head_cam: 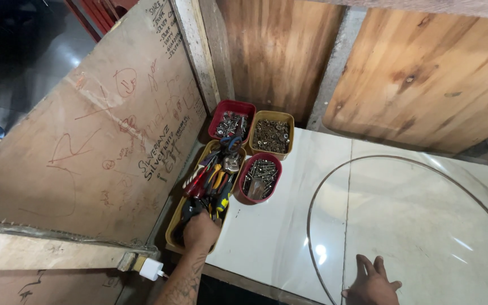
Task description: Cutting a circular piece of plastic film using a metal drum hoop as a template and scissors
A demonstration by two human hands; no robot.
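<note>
My left hand (200, 230) reaches into the near end of a long yellow tray (173, 237) full of hand tools with red, yellow and black handles (214, 182). Its fingers are buried among the handles, so I cannot tell what they grip. My right hand (373, 283) rests flat with fingers spread on a large round pane of clear glass (425, 226) lying on the white tiled floor.
Beyond the tool tray stand a red tub of bolts (231, 121), a yellow tub of nuts (272, 134) and a red tub of screws (261, 177). A scribbled plywood sheet (97, 147) leans on the left. Wooden boards (425, 73) lean behind. A white charger plug (151, 269) sits near my arm.
</note>
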